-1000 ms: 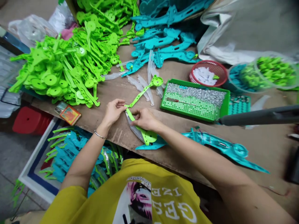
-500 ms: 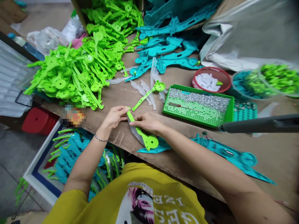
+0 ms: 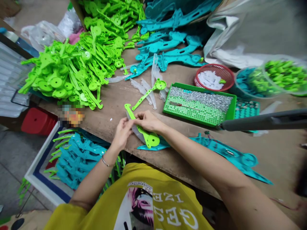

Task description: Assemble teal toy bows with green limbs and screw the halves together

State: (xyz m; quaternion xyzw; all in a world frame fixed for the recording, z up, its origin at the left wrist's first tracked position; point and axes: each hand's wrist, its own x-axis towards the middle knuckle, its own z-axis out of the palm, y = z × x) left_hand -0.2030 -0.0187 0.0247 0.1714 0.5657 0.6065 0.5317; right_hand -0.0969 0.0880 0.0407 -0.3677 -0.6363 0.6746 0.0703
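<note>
- Head view: left hand pinching green part, clear piece alongside.
- Right hand gripping same part.
- Green tray at two o'clock from hands.

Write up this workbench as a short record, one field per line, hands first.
left hand: on the lime-green arm piece
right hand: on the same piece
beneath that piece: clear plastic strip
green tray: screwdriver, small silvery parts
red basket: white pieces, one lime-green bit
far left: heap of lime-green pieces
</note>
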